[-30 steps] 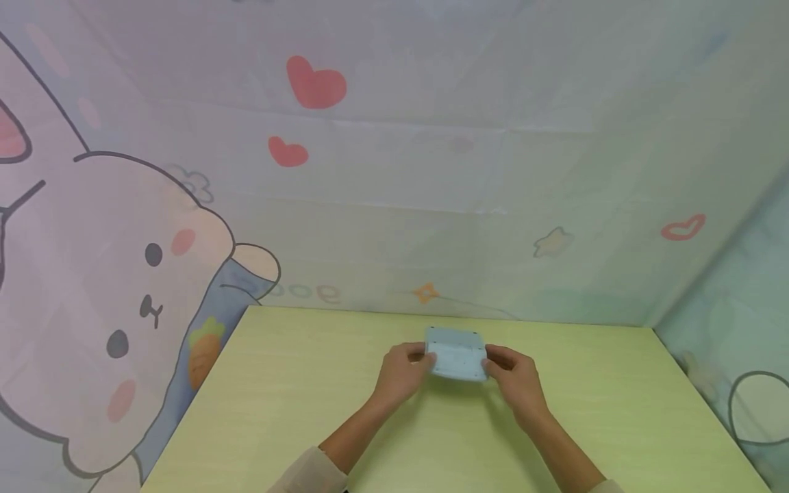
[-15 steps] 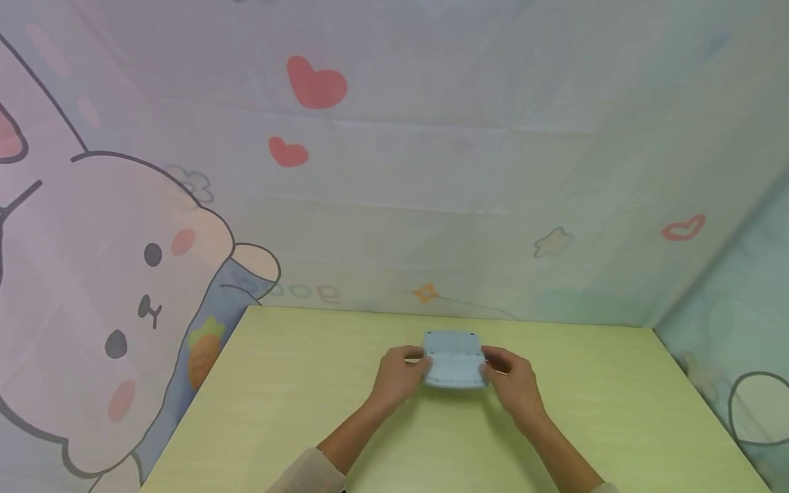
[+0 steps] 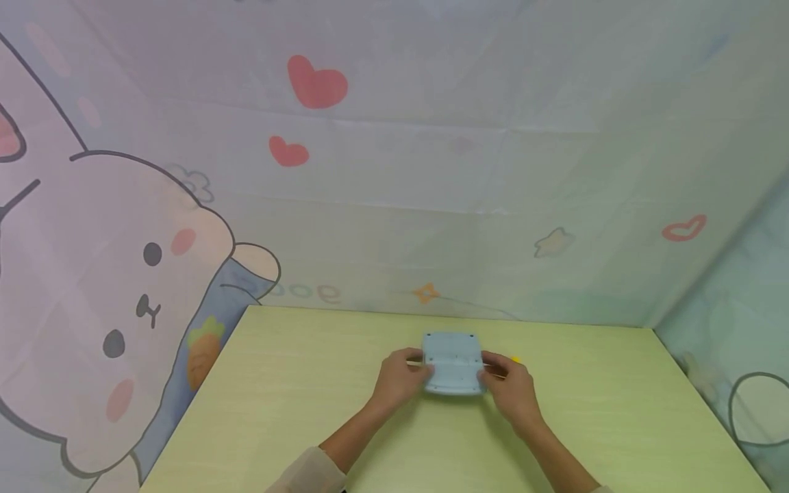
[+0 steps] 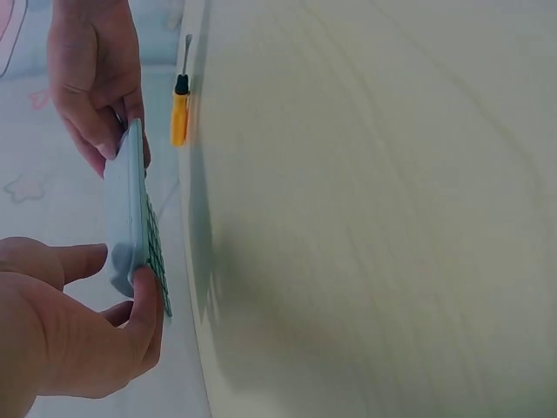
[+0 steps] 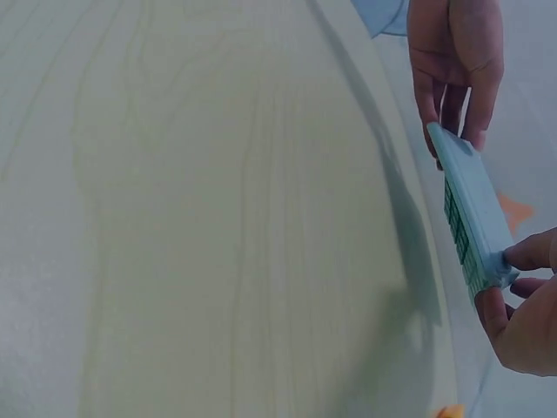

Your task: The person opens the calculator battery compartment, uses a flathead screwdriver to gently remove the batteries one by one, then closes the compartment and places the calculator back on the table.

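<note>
A light blue calculator (image 3: 454, 364) is held off the table, its back with small screw holes facing up toward the head camera. Rows of keys show on its underside in both wrist views. My left hand (image 3: 396, 382) pinches the left edge between thumb and fingers. On the opposite edge, my right hand (image 3: 514, 392) grips in the same way, as the left wrist view also shows with the calculator (image 4: 126, 209) between both hands.
A screwdriver (image 4: 180, 109) with a yellow handle lies on the table by its far edge, mostly hidden behind the right hand in the head view. The pale green table (image 3: 296, 383) meets a printed cloth backdrop (image 3: 394, 205).
The calculator has tilted so more of its back faces up, and it has come slightly nearer. A bit of yellow now shows beyond the right hand. Both hands keep their hold.
</note>
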Demonstrator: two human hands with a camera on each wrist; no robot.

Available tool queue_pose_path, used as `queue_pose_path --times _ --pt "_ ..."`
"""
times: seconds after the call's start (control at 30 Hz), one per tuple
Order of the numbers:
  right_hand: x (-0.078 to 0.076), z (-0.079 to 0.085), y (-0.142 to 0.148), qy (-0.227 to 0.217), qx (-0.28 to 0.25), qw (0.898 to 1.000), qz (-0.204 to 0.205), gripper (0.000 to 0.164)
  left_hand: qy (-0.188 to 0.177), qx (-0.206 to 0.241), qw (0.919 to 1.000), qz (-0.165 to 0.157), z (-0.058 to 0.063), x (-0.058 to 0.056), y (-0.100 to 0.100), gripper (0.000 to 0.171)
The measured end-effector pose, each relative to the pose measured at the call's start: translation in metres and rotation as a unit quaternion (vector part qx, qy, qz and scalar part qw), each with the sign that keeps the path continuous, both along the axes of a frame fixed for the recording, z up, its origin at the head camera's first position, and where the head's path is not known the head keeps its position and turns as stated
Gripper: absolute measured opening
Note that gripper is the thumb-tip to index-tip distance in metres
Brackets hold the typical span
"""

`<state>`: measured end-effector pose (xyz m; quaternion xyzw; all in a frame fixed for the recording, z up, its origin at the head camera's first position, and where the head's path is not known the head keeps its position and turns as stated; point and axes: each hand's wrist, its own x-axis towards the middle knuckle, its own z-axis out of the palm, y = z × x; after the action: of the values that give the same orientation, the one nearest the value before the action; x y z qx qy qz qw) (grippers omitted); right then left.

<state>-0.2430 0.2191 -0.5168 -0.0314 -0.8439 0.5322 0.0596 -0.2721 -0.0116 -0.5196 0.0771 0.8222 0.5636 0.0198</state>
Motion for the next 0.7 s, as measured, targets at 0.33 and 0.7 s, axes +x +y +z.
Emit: queue_pose_path --times 0.33,0.7 --pt "0.001 -0.012 -0.002 0.005 0.018 1.0 -0.004 0.042 0.021 -0.042 0.9989 0.001 -0.009 -0.001 0.003 0.044" --pt "0.001 -0.022 -0.003 0.001 0.031 0.999 -0.02 0.04 0.035 -0.089 0.9954 0.002 -0.018 -0.002 0.006 0.046"
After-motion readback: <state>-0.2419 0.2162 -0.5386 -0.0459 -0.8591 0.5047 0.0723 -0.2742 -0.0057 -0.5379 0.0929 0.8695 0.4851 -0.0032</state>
